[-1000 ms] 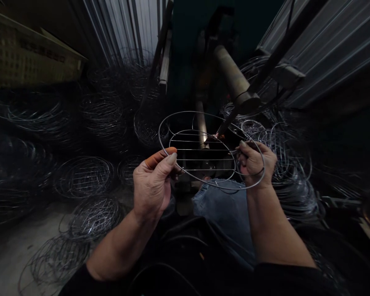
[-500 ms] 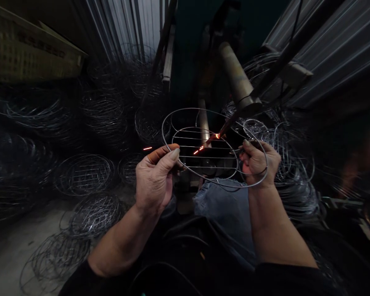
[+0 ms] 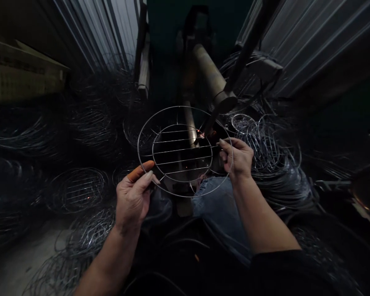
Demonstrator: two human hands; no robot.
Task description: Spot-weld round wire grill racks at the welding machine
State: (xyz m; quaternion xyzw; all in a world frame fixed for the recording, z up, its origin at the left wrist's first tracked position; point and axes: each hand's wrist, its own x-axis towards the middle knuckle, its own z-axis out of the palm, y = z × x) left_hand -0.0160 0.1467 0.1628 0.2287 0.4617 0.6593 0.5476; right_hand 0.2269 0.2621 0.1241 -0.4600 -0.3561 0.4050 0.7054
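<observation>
A round wire rack (image 3: 181, 151), made of an outer ring, a smaller inner ring and several parallel cross wires, is held up between my hands. My left hand (image 3: 134, 193) pinches its outer ring at the near left; an orange cover sits on the forefinger. At the right side, my right hand (image 3: 239, 159) closes thumb and forefinger on the rack between the two rings. Above the rack's right part, a dark slanted rod (image 3: 212, 120) comes down from a thick metal cylinder (image 3: 210, 74). A thinner metal bar (image 3: 190, 121) lies behind the wires, with a small red glow beside it.
Stacks of wire racks (image 3: 83, 189) stand on the floor to the left, and a large pile of wire rings (image 3: 283, 181) is at the right. A yellowish crate (image 3: 24, 82) is at the upper left. Denim-covered legs (image 3: 218, 205) are below the rack.
The bright sparks at the rod tip have dwindled to a faint glow. The rack has turned and tilted, showing its face more fully. My view has shifted, and both hands still hold the rack.
</observation>
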